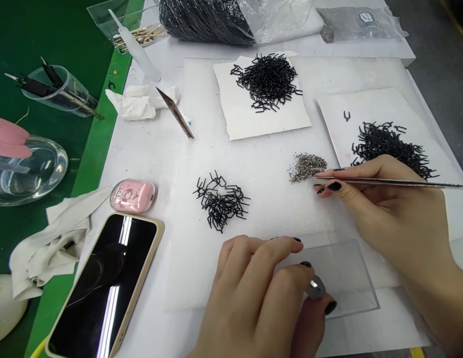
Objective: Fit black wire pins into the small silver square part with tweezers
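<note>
My right hand [395,214] is closed around metal tweezers [436,184]. Their tips touch the right edge of a pile of tiny metal parts [308,166] on the white foam sheet. Between the thumb and forefinger of my left hand [259,293] is a small, shiny grey metal piece; its exact kind I cannot make out [316,288]. That hand is over a clear plastic plate [350,273], partly hiding it. Left of the metal pile lies a heap of small black forked pieces [223,203].
Larger heaps of black forked pieces [268,77] lie on white paper at the back and right. On the left are a phone [104,283], a pink case [133,195], a cloth [59,238], a crumpled tissue [132,103], a blade-like strip [175,113] and a cup of tools [63,89].
</note>
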### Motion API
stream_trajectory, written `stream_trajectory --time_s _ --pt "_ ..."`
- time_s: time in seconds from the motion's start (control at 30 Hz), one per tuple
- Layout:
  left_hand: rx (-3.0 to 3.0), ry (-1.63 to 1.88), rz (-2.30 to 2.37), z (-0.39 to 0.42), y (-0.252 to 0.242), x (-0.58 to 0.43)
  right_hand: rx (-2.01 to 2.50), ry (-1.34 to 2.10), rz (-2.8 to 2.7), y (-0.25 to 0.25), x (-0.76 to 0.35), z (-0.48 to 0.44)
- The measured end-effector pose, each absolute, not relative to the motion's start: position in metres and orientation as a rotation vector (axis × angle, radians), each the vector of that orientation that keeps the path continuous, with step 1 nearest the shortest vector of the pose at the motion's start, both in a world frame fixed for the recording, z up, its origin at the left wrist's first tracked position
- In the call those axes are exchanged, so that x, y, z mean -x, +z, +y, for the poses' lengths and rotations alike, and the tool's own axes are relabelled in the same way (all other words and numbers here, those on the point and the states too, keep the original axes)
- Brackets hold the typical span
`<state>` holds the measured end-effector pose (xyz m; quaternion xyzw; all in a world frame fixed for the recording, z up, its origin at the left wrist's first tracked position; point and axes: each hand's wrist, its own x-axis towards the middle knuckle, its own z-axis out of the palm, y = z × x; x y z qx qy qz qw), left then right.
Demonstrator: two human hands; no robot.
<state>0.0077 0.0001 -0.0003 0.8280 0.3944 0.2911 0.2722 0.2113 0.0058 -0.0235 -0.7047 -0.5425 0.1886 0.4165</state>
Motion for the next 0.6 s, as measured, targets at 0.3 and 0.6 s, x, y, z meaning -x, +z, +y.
stream_trajectory --time_s 0.3,0.6 --pt "-2.289 0.763 0.939 0.019 0.003 -0.015 1.75 0.484 -1.379 -0.025 -0.213 0.008" --pt "-2.147 0.752 0.953 0.002 0.003 -0.006 1.447 0.69 -1.211 0.0 -0.216 -0.011"
